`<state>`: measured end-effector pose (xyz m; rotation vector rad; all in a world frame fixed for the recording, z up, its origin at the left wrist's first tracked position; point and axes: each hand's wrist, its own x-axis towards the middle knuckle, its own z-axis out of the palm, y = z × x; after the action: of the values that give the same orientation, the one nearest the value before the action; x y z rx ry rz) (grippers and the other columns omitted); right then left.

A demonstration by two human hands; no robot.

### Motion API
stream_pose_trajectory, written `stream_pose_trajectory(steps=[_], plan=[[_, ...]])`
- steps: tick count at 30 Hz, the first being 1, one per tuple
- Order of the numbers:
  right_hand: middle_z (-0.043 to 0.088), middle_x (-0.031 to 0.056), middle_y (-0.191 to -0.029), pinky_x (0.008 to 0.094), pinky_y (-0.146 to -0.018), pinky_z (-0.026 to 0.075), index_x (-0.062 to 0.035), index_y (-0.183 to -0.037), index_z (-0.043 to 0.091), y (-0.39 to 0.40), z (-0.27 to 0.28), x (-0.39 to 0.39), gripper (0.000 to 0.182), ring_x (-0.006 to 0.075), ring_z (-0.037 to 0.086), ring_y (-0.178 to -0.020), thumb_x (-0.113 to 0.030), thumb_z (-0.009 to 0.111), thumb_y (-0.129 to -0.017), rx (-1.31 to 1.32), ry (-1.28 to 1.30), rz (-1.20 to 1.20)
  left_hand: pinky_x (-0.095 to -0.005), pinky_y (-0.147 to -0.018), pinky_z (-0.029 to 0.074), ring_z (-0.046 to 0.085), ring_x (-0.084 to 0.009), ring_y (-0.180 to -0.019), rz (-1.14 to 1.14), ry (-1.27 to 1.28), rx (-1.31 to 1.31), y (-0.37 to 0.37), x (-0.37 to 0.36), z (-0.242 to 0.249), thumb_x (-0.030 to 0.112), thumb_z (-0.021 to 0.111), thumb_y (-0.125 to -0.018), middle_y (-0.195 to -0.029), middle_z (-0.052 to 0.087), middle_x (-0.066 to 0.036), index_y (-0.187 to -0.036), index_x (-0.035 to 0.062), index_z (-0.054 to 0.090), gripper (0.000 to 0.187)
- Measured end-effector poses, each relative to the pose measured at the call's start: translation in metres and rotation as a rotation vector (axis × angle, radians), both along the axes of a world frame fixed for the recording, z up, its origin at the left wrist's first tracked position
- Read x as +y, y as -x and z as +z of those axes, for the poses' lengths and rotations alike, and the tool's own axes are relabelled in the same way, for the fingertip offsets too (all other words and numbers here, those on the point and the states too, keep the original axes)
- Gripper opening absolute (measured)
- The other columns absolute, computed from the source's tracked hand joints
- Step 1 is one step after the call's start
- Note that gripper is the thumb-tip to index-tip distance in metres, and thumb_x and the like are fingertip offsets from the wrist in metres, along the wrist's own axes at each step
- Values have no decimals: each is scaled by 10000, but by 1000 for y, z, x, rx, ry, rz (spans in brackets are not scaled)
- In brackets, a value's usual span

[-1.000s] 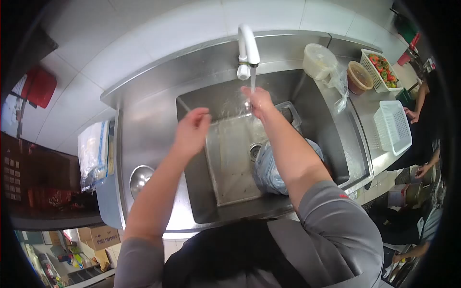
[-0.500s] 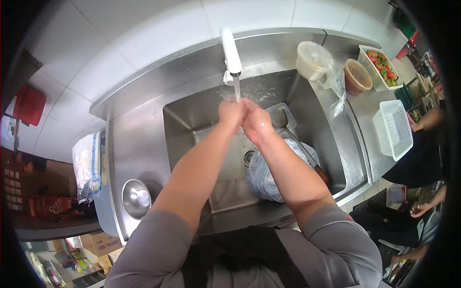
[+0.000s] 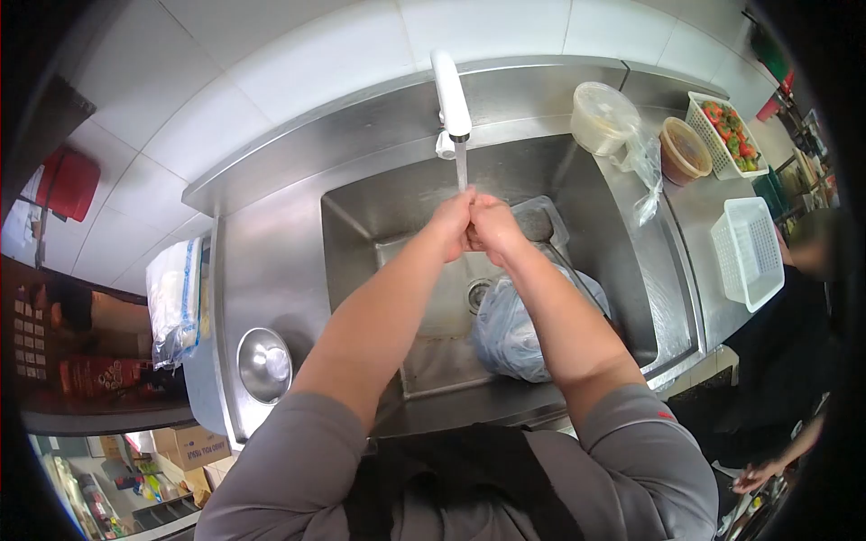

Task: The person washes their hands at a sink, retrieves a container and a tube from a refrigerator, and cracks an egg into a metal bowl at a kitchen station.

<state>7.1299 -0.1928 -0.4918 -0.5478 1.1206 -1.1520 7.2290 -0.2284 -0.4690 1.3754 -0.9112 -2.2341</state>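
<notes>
My left hand (image 3: 451, 223) and my right hand (image 3: 494, 223) are pressed together, fingers closed against each other, below the white tap (image 3: 453, 99). A stream of water (image 3: 462, 164) falls onto them. No object shows in either hand, though the inner fingers are partly hidden. Both hands are over the steel sink (image 3: 350, 221). Below my right forearm a bulging clear plastic bag (image 3: 505, 335) lies in the basin. Behind my right hand, a long-handled utensil with a rounded head (image 3: 535, 225) rests by a clear plastic container (image 3: 557, 216).
A steel bowl (image 3: 263, 365) stands on the left ledge. On the right are a lidded tub (image 3: 603, 117), a brown tub (image 3: 683, 151), a basket of red produce (image 3: 729, 135) and a white basket (image 3: 750, 257). Another person (image 3: 780, 316) stands at far right.
My hands have shifted against each other and now sit closer together under the stream. The splash behind them is smaller. The view has shifted slightly; the person at right has moved.
</notes>
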Motion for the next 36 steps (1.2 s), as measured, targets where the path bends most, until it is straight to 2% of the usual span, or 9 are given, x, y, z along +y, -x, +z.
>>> stream_pose_trajectory(steps=[3,6,10,16,22,25,30,33,36], plan=[[596,37,-764,305,-583,436,-75,-827,589,22,11,1,152,139,543,-653,-193,548,-912,232,-69,50,-485,-840,501,629,-322,-975,-40,184,-272,-7,3,-3,345,362,-989,-1152,611,-160,-1266,100,529,406],[676,101,-876,361,-775,488,-22,-1004,653,24,9,-6,314,217,624,-803,-301,529,-927,508,152,-54,-493,-920,461,546,-348,-1162,-669,1203,-1023,-21,7,-42,356,414,-955,-1312,533,-192,-1365,95,438,486],[581,209,-1255,365,-954,438,12,-1282,508,9,7,-11,457,317,565,-1145,-313,449,-966,817,206,417,-527,-1016,366,296,-374,-1366,-916,1288,-1299,-3,24,-17,411,494,-891,-1503,273,-218,-1443,123,343,640],[563,287,-1210,444,-966,438,-14,-1350,430,-18,25,34,498,407,558,-1113,-291,367,-941,1335,688,372,-615,-1089,189,99,-452,-1415,-1279,1127,-1391,-16,13,20,466,515,-860,-1562,84,-209,-1499,116,225,784],[487,251,-1334,421,-1004,407,-76,-1386,405,2,28,3,482,383,500,-1202,-285,395,-953,860,183,385,-666,-1082,137,86,-469,-1408,-1001,1369,-1437,8,49,3,508,506,-847,-1564,80,-202,-1497,133,239,797],[578,254,-1203,421,-943,455,-92,-1373,431,-9,72,24,463,394,568,-1090,-284,428,-952,1198,142,483,-666,-1083,132,81,-467,-1408,-1013,1370,-1448,-2,37,-14,505,495,-853,-1562,87,-200,-1486,115,260,780],[661,222,-1011,418,-808,514,-72,-1190,601,-15,21,29,331,370,648,-892,-245,463,-943,1244,717,281,-628,-1108,134,110,-450,-1405,-1222,1209,-1303,-13,28,24,390,478,-891,-1546,116,-230,-1458,17,274,709],[684,165,-922,359,-714,524,-26,-1050,656,1,17,-3,230,268,669,-790,-157,524,-914,520,421,73,-538,-1060,318,257,-413,-1376,-703,1572,-1112,-3,30,-7,381,543,-860,-1468,331,-215,-1403,86,380,639],[656,92,-841,309,-661,511,-20,-939,646,10,4,-26,111,175,629,-732,-59,586,-854,112,164,-84,-454,-953,443,501,-376,-1201,-624,1270,-1008,-7,11,2,308,556,-863,-1273,547,-206,-1264,48,500,482]])
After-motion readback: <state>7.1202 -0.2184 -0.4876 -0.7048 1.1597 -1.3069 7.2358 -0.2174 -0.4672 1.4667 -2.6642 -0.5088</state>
